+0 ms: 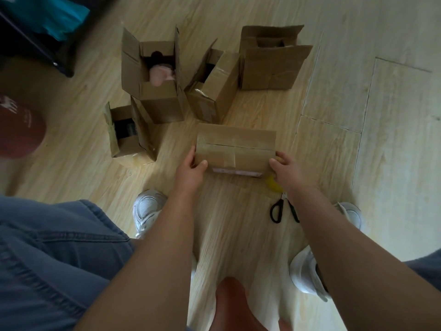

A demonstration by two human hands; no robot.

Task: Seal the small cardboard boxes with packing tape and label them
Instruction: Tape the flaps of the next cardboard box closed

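L hand (191, 168), R hand (284, 170) on box (235, 149)

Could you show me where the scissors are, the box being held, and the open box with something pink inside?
Scissors (281, 204): head view, black handle near the pivot.
Held box (235, 149): head view, middle of its taped top.
Open box with pink contents (160, 101): head view, its front wall.

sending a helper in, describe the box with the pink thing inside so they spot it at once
On the wood floor, open cardboard boxes cluster beyond the closed box being held. Take the upright box second from left, flaps raised. Only it shows something pale pink inside.
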